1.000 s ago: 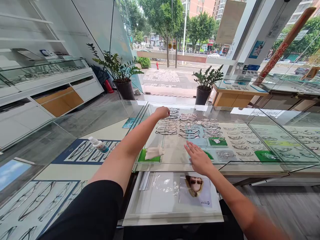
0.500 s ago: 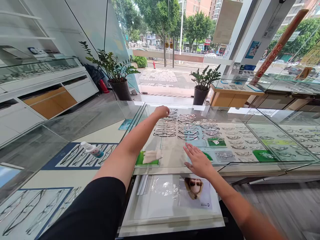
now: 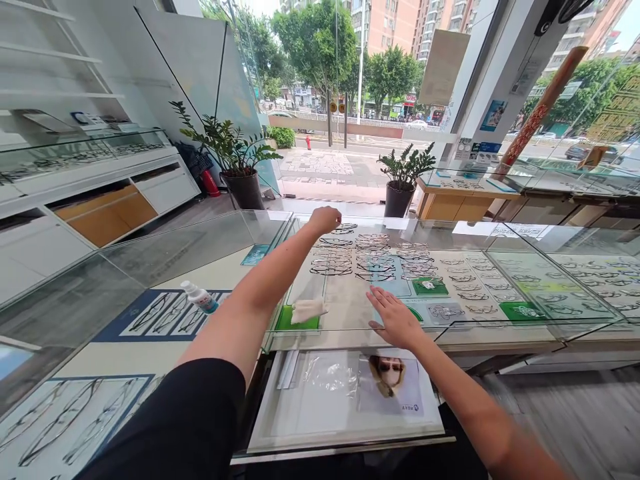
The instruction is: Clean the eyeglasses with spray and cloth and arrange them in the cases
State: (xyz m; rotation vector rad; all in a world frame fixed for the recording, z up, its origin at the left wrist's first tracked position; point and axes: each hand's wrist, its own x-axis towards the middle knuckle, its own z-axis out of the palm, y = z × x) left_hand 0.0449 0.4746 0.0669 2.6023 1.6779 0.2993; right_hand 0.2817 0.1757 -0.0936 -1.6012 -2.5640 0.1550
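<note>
My left hand (image 3: pixel 326 218) reaches to the far side of the glass counter (image 3: pixel 345 339), its fingers curled closed. Whatever it may hold is hidden from me. It is beside the far end of a column of eyeglasses (image 3: pixel 332 261); several such columns are laid out here. Nearer to me, my right hand (image 3: pixel 397 319) lies flat with its fingers stretched out, palm down at the counter's front part. A folded pale cloth (image 3: pixel 309 311) rests on a green mat (image 3: pixel 285 319) left of it. A white spray bottle (image 3: pixel 199 297) stands farther left, partly beside my left forearm.
Below the counter's front edge, an open drawer (image 3: pixel 295 420) holds clear plastic and a picture of a face in sunglasses (image 3: pixel 390 383). Two potted plants (image 3: pixel 245 190) stand beyond the counter by the glass doors. Other display cases (image 3: pixel 140 143) flank both sides.
The view has tilted up slightly, so the scene sits a little lower. My left hand remains at the far end of the eyeglasses, with little visible movement. My right hand stays flat.
</note>
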